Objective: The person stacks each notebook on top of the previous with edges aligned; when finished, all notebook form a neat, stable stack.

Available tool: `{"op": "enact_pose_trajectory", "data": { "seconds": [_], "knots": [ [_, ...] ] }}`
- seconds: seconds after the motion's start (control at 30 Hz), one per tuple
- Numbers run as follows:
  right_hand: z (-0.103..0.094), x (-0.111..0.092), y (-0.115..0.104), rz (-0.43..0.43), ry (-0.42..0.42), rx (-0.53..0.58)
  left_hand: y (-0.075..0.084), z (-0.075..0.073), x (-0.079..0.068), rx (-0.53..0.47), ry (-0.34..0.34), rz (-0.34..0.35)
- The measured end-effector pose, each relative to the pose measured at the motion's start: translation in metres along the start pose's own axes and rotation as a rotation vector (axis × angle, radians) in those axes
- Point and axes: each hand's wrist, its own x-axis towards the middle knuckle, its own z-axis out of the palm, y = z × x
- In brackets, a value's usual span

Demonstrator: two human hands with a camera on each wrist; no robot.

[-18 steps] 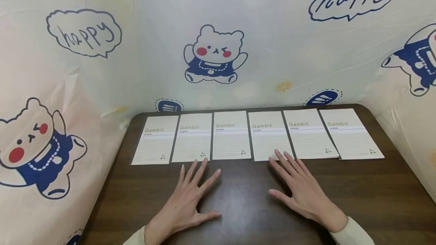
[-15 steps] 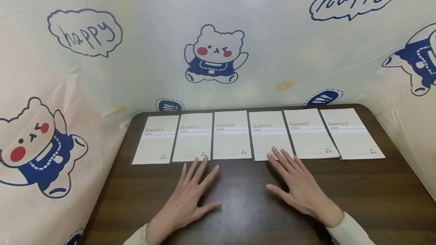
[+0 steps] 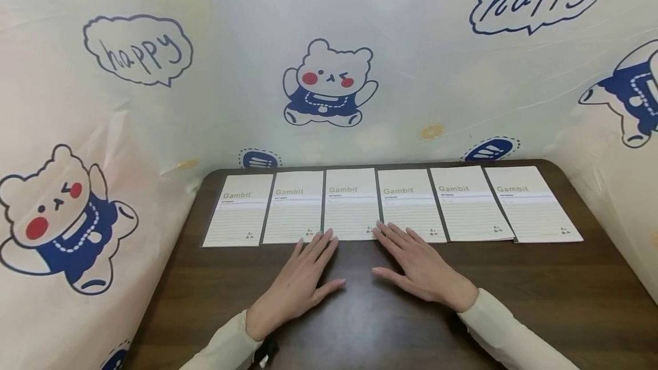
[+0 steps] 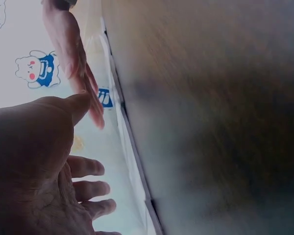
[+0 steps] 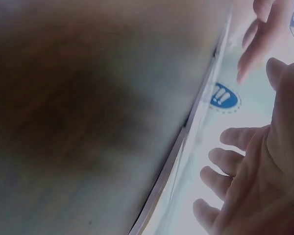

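Note:
Several cream notebooks marked "Gambit" lie side by side in a row along the table's far side in the head view. My left hand (image 3: 298, 281) hovers palm down, fingers straight, its fingertips overlapping the lower edge of the notebook left of the middle (image 3: 294, 210) and the corner of the middle-left notebook (image 3: 350, 210). My right hand (image 3: 424, 270) mirrors it, fingertips over the bottom edge of the middle-right notebook (image 3: 411, 204). Both wrist views show a gap between palm and tabletop: the left palm (image 4: 44, 166) and the right palm (image 5: 279, 152) hold nothing.
The dark wooden table (image 3: 354, 336) has rounded far corners. A leftmost notebook (image 3: 239, 216) and two right-hand ones, the outermost (image 3: 534, 210) included, complete the row. A pale curtain (image 3: 411, 16) printed with cartoon bears hangs behind and at both sides.
Both hands have moved inward, toward each other, and their fingers lie closer together. More of both sleeves shows. The notebooks stay in place, while the head view has shifted slightly.

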Motion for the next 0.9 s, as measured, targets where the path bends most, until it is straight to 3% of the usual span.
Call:
{"op": "enact_pose_trajectory", "data": {
  "seconds": [0.2, 0.47, 0.7, 0.9],
  "knots": [
    [0.007, 0.011, -0.001, -0.028, -0.070, -0.005, -0.003, 0.002, 0.008, 0.008, -0.011, 0.032],
    [0.009, 0.018, -0.004, -0.026, -0.133, 0.035, -0.009, 0.004, 0.015, -0.034, -0.098, 0.028],
    [0.010, 0.021, -0.004, -0.039, -0.127, 0.033, -0.012, 0.005, 0.017, -0.078, -0.126, 0.026],
    [0.012, 0.010, -0.009, -0.044, -0.120, 0.037, -0.005, 0.002, 0.009, -0.093, -0.137, 0.039]
  ]
}}
